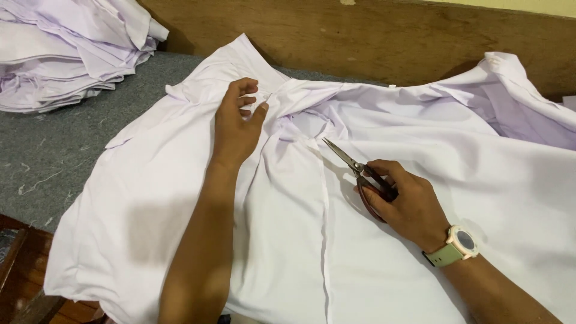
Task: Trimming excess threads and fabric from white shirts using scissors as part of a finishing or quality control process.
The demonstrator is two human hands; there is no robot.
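**Scissors at the collar of a white shirt**

A white shirt (420, 156) lies spread flat across the desk (54, 150), collar end away from the person. The left hand (236, 123) rests on the cloth beside the collar, fingers curled and pinching a fold of the fabric, so it is closed on the shirt. The right hand (405, 201) is closed around the dark handles of the scissors (357, 169), just to the right of the left hand. The blades look closed or nearly so, and point up and to the left, toward the bunched cloth between the two hands; their tip lies on or just above the shirt near the collar opening.

A seam runs from below the blade tip straight down toward the person. To the right of the right hand the shirt lies smooth and broad. Left of the left hand the cloth ends at a sleeve edge, with bare grey desk beyond. A wooden board (360, 36) closes the far side just past the collar.

The shirt is thin, smooth and softly creased. The desk cover is grey and felt-like, flecked with threads. A stack (66, 51) of folded white cloth sits well to the left of the left hand. A pale watch (459, 243) is on the right wrist.
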